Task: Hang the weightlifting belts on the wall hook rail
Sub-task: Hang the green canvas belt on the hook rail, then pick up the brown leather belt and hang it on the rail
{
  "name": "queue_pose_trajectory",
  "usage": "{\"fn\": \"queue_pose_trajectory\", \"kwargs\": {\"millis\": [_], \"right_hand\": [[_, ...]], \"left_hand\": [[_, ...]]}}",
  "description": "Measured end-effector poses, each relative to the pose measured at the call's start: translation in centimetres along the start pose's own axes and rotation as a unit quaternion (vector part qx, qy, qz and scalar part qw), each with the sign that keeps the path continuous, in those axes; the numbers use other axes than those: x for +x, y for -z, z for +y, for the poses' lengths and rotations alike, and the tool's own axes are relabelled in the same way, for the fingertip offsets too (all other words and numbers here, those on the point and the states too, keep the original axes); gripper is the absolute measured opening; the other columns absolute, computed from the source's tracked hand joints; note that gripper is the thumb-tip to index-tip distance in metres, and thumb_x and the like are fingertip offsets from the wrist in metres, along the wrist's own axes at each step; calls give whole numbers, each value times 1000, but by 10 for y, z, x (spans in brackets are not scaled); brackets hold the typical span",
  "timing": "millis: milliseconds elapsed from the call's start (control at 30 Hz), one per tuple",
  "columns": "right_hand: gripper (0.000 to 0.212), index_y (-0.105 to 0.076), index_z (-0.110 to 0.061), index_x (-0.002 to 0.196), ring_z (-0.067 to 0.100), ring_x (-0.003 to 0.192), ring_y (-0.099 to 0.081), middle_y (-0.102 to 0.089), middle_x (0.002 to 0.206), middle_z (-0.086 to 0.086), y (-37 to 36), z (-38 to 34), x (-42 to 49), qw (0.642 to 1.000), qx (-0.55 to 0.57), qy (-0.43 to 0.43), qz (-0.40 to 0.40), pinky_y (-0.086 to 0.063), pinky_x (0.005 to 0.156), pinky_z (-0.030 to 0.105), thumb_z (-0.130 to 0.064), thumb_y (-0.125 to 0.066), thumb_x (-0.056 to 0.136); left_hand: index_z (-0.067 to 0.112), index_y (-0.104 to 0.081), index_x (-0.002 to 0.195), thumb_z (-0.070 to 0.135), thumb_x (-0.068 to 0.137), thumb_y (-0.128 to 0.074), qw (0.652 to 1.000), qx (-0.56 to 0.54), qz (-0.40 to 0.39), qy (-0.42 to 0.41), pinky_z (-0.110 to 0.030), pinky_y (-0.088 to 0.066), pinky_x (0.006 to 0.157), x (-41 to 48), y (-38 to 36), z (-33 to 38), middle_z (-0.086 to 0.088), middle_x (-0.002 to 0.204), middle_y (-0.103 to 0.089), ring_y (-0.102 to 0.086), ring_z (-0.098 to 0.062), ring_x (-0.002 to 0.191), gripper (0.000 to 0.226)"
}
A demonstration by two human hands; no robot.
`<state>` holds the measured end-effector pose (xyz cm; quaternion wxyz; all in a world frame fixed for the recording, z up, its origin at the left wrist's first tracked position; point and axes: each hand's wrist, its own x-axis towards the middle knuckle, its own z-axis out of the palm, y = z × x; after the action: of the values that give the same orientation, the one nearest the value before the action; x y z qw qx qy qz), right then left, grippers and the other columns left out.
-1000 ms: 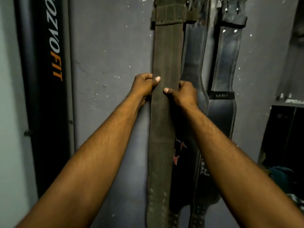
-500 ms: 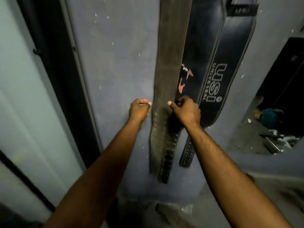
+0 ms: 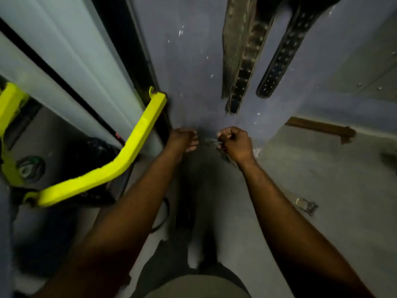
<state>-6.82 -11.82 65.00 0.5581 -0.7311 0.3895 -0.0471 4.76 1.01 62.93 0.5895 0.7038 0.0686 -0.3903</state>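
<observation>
Three belts hang on the grey wall and only their lower ends show: an olive suede belt (image 3: 233,46), a black belt (image 3: 245,78) half behind it, and a second black belt (image 3: 283,61) to the right. The hook rail is out of view above. Both hands are low at the foot of the wall, well below the hanging ends. Between them glints a metal buckle (image 3: 211,141) on a dark belt (image 3: 193,186) lying on the floor. My right hand (image 3: 235,144) is fisted on the buckle end. My left hand (image 3: 184,139) curls at its other side; its grip is blurred.
A yellow machine bar (image 3: 120,160) juts out on the left beside a dark upright post (image 3: 126,46). A strap with a metal buckle (image 3: 305,205) lies on the concrete floor to the right. A brown wooden strip (image 3: 322,127) runs along the wall's base.
My view has swung down from the hanging belts to the floor. Both hands have let go of the olive belt and dropped to the buckle at the wall's foot.
</observation>
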Motion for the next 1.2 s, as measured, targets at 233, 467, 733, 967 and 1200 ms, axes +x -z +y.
{"fn": "queue_pose_trajectory", "kwargs": {"millis": [233,467,733,967,1200], "right_hand": [[21,-61,-20,78,5,57,-64,-63,73,-2,-36,137,-55,982,-44,-105,-152,-52,55,17,-13,-64,97],[28,-71,-4,110,37,108,-66,-70,114,21,-85,263,-64,942,-199,-116,-243,-50,98,49,-27,-62,98],[29,-66,-12,115,18,97,-62,-61,92,-5,-205,414,-23,902,-239,-171,-316,-44,85,29,-35,-61,98],[22,-64,-17,110,27,98,-71,-72,108,9,-302,529,18,918,-180,-187,-301,-56,96,44,-23,-73,91],[40,-66,-14,118,29,104,-71,-73,115,7,-344,624,46,910,-230,-173,-300,-57,95,49,-34,-75,85]], "left_hand": [[18,-55,82,10,100,-46,987,-15,52,153,-26,-49,61,-31,16,-180,-2,78,-55,-58,-12,62,22],[10,-60,92,10,97,-54,963,-68,83,249,-34,-54,72,-39,54,-337,-12,91,-63,-63,-24,76,8],[9,-61,91,9,95,-54,960,-31,114,253,-29,-46,67,53,107,-491,-7,82,-59,-55,-18,71,8],[6,-64,114,22,99,-52,929,291,120,196,-36,-47,93,198,139,-598,-15,119,-62,-57,-29,108,25],[18,8,156,47,81,-72,857,473,-6,203,-49,-20,118,261,139,-660,-10,164,0,-9,-34,150,114]]}}
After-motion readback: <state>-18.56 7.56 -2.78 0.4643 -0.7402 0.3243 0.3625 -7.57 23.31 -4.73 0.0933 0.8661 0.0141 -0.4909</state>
